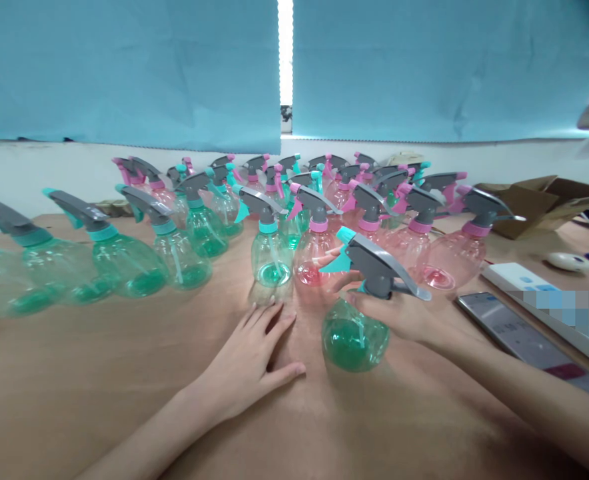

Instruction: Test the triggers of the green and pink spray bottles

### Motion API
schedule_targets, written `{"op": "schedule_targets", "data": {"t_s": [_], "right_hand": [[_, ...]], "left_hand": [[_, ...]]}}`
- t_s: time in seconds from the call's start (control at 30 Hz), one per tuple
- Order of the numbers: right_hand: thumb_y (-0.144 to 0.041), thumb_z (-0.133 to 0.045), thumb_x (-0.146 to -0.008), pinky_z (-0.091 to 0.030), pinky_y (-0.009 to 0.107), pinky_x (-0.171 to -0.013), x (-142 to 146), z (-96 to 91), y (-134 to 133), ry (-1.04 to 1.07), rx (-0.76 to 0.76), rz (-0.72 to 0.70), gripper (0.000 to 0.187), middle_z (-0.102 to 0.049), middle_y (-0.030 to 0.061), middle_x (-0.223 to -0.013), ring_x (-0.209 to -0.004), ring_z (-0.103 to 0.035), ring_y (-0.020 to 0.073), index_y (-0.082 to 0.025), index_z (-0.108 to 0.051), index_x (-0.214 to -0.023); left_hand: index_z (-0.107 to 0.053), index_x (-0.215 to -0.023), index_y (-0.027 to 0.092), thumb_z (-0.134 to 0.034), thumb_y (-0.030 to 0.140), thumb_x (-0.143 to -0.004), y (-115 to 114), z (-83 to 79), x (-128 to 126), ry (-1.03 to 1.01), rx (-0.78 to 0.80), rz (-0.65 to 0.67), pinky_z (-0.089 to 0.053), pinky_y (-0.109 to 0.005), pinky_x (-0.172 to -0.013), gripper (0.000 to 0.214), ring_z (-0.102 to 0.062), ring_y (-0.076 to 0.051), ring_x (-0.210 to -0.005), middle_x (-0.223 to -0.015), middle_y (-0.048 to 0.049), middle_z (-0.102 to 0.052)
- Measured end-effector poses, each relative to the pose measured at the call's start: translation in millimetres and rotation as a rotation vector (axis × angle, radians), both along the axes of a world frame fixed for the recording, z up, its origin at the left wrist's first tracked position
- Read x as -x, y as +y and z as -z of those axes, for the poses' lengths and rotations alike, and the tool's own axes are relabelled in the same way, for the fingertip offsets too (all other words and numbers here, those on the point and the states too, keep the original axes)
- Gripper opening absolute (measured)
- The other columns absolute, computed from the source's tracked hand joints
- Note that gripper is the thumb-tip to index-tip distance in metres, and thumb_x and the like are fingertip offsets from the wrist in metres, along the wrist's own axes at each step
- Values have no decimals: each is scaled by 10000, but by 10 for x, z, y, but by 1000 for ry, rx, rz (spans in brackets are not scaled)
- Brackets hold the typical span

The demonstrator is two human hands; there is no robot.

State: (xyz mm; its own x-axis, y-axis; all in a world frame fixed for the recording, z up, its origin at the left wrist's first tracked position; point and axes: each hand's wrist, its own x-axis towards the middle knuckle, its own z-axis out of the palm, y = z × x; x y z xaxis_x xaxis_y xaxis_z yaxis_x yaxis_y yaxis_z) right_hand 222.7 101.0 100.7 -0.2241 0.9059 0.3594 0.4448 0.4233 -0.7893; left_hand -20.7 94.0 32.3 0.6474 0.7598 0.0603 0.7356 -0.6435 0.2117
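My right hand is wrapped round the neck of a green spray bottle with a grey head and a turquoise trigger. Part of the palm and fingers is hidden behind that bottle, which is slightly tilted. My left hand lies flat on the wooden table, fingers spread, holding nothing. Just beyond its fingertips stands another green spray bottle. Beside that one is a pink spray bottle, close behind the fingers of my right hand.
More green spray bottles line the left side, and pink ones stand at the right. Several others crowd the back. A phone, a white box, a white mouse and an open cardboard box are on the right.
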Motion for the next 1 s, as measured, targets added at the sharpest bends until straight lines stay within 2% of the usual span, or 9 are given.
{"op": "schedule_targets", "data": {"t_s": [0.1, 0.3, 0.57, 0.8, 0.9, 1.0], "right_hand": [[-225, -494, -684, -508, 307, -569, -1, 2, 2, -3, 8, -6, 236, -592, -12, -612, -635, -615, 182, -250, -648, -861], [-261, -481, -664, -501, 327, -542, 0, 13, 2, -8, 23, 25, 195, -596, 5, -627, -628, -626, 202, -251, -632, -787], [-194, -495, -662, -515, 335, -602, -10, 59, 13, 14, 31, -3, 226, -591, -6, -654, -624, -588, 178, -251, -629, -834], [-194, -500, -646, -470, 278, -508, -2, -2, -7, 12, 31, 1, 252, -556, -29, -593, -577, -578, 162, -255, -637, -849], [-194, -496, -654, -471, 266, -490, 13, -65, -22, 5, 45, -17, 164, -565, -25, -601, -560, -577, 151, -254, -622, -740], [-187, -481, -666, -498, 260, -501, 47, -156, -55, 9, 24, -32, 126, -521, -17, -544, -563, -580, 151, -246, -523, -562]], "left_hand": [[-372, -1451, 225, -456, 658, -897, -1, -1, 0, -6, -3, 0, -279, -555, -1093, 708, -306, -351, -1380, -1516, -136, -342], [-363, -1456, 214, -451, 657, -901, -8, 7, -6, 9, -2, 2, -272, -556, -1094, 715, -297, -348, -1385, -1520, -146, -331], [-376, -1449, 207, -460, 651, -900, -7, -5, -7, 2, -6, 2, -276, -559, -1091, 710, -307, -355, -1378, -1512, -153, -342], [-368, -1452, 211, -461, 651, -900, -7, 8, 0, -8, -2, 8, -267, -561, -1096, 712, -298, -355, -1384, -1516, -153, -336], [-370, -1450, 217, -459, 650, -902, 3, 5, -3, -3, -5, 8, -267, -558, -1098, 705, -293, -349, -1387, -1517, -150, -336], [-370, -1450, 211, -461, 646, -903, 2, -11, -10, 8, 5, 2, -269, -552, -1100, 705, -290, -345, -1390, -1520, -153, -330]]}}
